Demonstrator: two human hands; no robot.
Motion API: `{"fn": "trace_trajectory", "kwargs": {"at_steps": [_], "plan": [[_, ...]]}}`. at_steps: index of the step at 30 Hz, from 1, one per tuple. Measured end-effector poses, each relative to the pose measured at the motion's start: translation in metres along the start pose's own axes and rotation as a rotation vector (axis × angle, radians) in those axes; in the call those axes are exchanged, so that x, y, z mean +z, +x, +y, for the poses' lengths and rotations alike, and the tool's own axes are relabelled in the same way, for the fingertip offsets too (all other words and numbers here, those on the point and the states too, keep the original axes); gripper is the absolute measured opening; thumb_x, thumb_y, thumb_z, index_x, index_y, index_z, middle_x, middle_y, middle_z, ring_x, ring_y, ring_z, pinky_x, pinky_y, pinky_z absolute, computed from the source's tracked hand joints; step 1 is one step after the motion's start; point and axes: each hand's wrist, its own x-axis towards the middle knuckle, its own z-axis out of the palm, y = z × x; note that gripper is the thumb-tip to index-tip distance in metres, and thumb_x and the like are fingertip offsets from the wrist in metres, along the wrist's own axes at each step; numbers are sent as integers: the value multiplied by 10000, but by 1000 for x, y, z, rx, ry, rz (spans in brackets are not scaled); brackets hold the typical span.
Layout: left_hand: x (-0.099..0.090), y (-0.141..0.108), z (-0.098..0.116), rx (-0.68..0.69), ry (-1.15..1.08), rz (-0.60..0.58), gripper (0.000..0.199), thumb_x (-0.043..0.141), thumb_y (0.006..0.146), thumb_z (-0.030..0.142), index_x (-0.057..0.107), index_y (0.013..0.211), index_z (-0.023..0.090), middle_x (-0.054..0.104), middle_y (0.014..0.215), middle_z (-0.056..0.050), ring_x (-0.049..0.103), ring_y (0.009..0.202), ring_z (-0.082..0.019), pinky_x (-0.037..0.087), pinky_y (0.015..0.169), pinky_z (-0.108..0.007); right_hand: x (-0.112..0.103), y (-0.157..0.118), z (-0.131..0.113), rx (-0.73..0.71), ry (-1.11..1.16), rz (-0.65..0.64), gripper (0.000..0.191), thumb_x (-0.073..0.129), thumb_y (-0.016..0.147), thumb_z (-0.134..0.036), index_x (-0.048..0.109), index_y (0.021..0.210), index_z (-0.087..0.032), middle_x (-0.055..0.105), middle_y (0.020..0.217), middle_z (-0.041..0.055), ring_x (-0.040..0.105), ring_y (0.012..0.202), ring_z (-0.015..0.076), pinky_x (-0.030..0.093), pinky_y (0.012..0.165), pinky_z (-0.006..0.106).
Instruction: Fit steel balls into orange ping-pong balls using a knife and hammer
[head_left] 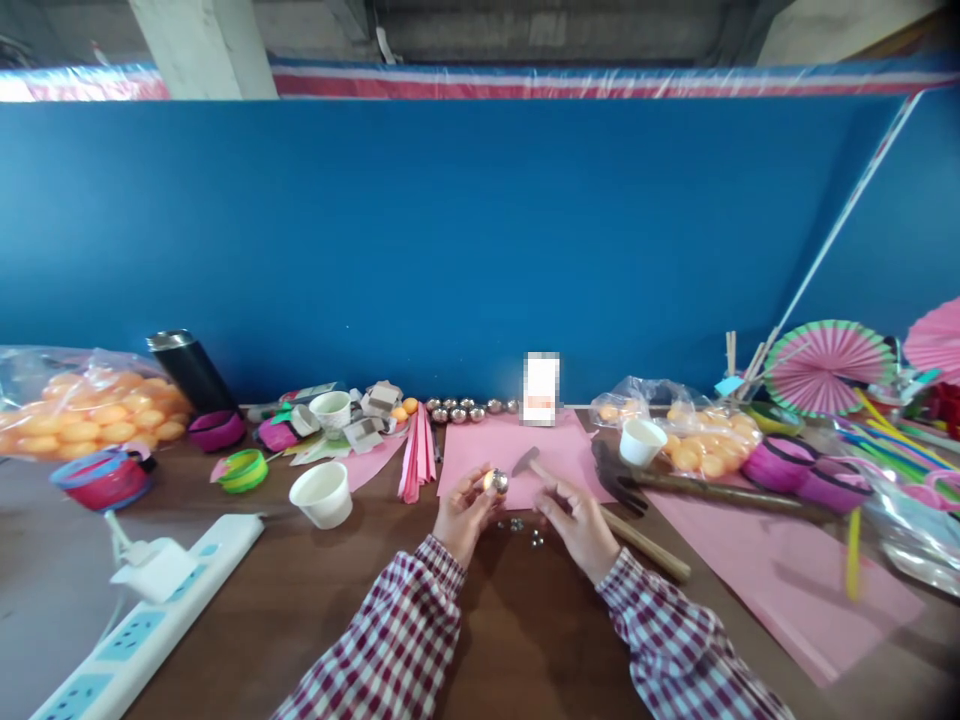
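My left hand (463, 510) is closed around a small ball (495, 481), part orange and part shiny silver, held above the near edge of a pink sheet (480, 445). To its right, my right hand (576, 520) has its fingers drawn together in a pinch; whatever is between them is too small to make out. Behind and below that hand lies a hammer (649, 548), its head on the pink sheet and its wooden handle running toward the lower right. Several small shiny silver pieces (537, 539) lie on the brown table (517, 640) between my hands.
Several silver balls (457, 410) line the back. White paper cups (322, 495) stand left and right. A second long wooden handle (735, 492) lies at right. Bags of orange balls (97, 410), a black bottle (191, 370), a power strip (161, 610) and a pink fan (829, 367) surround the workspace.
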Motion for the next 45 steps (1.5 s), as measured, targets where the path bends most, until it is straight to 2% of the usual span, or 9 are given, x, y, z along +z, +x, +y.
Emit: {"fn": "trace_trajectory", "kwargs": {"at_steps": [5, 9, 14, 19, 25, 27, 34, 41, 45], "plan": [[3, -2, -2, 42, 72, 32, 497, 702, 567, 196, 551, 1040, 195, 607, 893, -37, 593, 706, -134, 487, 661, -286, 5, -1, 7, 206, 352, 27, 235, 595, 686, -387, 562, 694, -155, 550, 615, -9, 492, 522, 81, 415, 505, 208], [6, -4, -5, 37, 42, -10, 447, 707, 560, 203, 586, 988, 155, 629, 895, -59, 588, 746, -135, 470, 686, -259, 7, -3, 4, 255, 506, 20, 247, 633, 658, -364, 571, 765, -150, 558, 613, -8, 508, 535, 85, 430, 523, 214], [7, -7, -8, -11, -11, -69, 422, 672, 611, 270, 575, 1004, 150, 636, 895, -85, 600, 735, -157, 471, 693, -305, 11, -4, -2, 201, 464, 36, 238, 645, 654, -326, 560, 811, -170, 581, 664, -11, 524, 568, 86, 440, 561, 221], [9, -10, -9, -29, 25, -84, 454, 676, 608, 249, 553, 1035, 154, 624, 931, -76, 593, 781, -158, 455, 752, -302, 12, -3, 0, 130, 348, 21, 200, 631, 659, -347, 563, 722, -170, 567, 631, -16, 514, 569, 103, 440, 567, 237], [13, -12, -7, -39, 23, -92, 402, 690, 587, 204, 575, 967, 148, 621, 952, -69, 583, 825, -161, 454, 764, -283, 10, -3, -1, 62, 273, 44, 220, 629, 652, -370, 570, 693, -162, 559, 943, 44, 535, 789, 149, 445, 694, 262], [13, -12, -7, -37, 26, -95, 400, 691, 584, 193, 573, 964, 146, 619, 969, -73, 579, 844, -167, 452, 773, -290, 10, -3, -4, 67, 286, 22, 222, 628, 650, -374, 570, 672, -161, 544, 1000, 47, 540, 800, 151, 443, 702, 264], [9, -9, -10, 4, 83, -86, 431, 711, 547, 157, 575, 955, 146, 626, 962, -78, 587, 816, -158, 453, 751, -278, 11, -3, -9, 108, 299, -19, 255, 636, 625, -417, 579, 647, -169, 594, 768, 21, 548, 674, 138, 445, 661, 273], [8, -9, -11, 45, 82, -111, 415, 709, 546, 142, 573, 938, 149, 628, 919, -66, 582, 785, -147, 457, 714, -267, 11, -3, -11, 121, 320, -20, 298, 643, 601, -449, 594, 632, -157, 589, 949, 59, 555, 664, 128, 447, 646, 265], [11, -10, -9, 54, 85, -102, 400, 710, 543, 139, 575, 919, 150, 631, 909, -60, 583, 781, -144, 455, 713, -262, 11, -3, -15, 103, 325, -36, 289, 631, 616, -449, 601, 636, -162, 596, 937, 58, 560, 704, 145, 446, 677, 281]]}}
